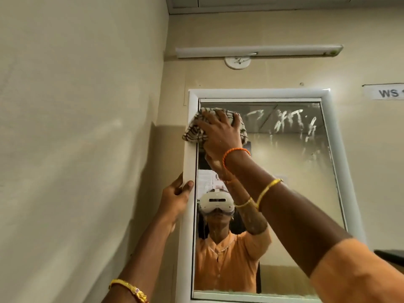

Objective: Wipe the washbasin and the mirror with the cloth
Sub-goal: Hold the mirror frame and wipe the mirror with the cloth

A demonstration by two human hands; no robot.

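Two hands up at the mirror [284,193]. Right hand [218,136] spread flat on the cloth [192,130], fingers [220,117] splayed and pressing it against the glass at the top-left corner; the cloth's left edge spills over the white frame [189,162]. No real pinch there, more a flat palm push. Left hand [175,197] clamped on the frame's left edge about halfway up, thumb on the front face, other fingers wrapped round the side, seemingly bracing.

Progress, as a judgement: mirror wipe under way, not near finished. White smears [290,125] streak the upper middle and upper right of the glass, well apart from the cloth, so that patch looks untouched or only wetted. A thinner streaky line runs down the right edge. Lower half reads fairly clear, with a sharp reflection of a person in an orange shirt, though whether it has been wiped or was simply cleaner, can't tell.

Washbasin not in view, the camera is tilted up. No way to say if it is done or pending.

What's left, likely: sweep across the top to the right, clear the smears, work down the right side, then check the basin. Wall label [387,92] and tube light [258,51] above are irrelevant.
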